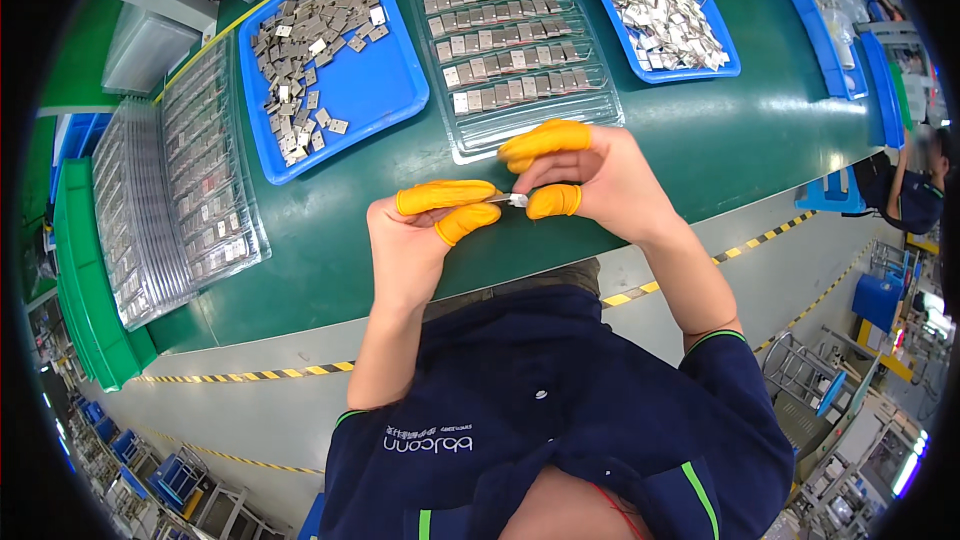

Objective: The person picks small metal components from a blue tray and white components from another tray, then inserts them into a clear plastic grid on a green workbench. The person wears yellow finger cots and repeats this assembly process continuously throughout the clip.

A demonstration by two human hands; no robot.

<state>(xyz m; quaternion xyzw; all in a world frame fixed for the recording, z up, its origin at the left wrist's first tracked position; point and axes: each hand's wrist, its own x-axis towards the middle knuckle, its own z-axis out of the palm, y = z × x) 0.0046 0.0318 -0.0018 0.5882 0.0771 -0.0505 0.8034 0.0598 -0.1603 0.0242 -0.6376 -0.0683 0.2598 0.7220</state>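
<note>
Right on the near side of the clear tray (475,136), the left hand (425,218) has a small metal piece (513,200) pinched between yellow-covered thumb and fingers, and here is the right hand (600,180), fingers bent, thumb close in at the piece's white end; whether it actually grips, I can't tell. So this piece looks mid-handling, not yet laid down anywhere. Now the tray itself: flat metal plates (515,90) run across it in row after row, the nearest row well populated, so plenty seems done there, though its far end runs out of view. Left of the tray, a blue bin (390,100) shows a bare patch, yet a heap of loose grey plates (300,50) lies in it: a good deal left, by the look of it. Right of the tray, a second blue bin (690,75) is thick with silvery-white pieces (660,0), plenty there too. And well to the tray's left, stacked trays (168,205) carry similar rows, finished work or waiting stock; nothing here settles which.
</note>
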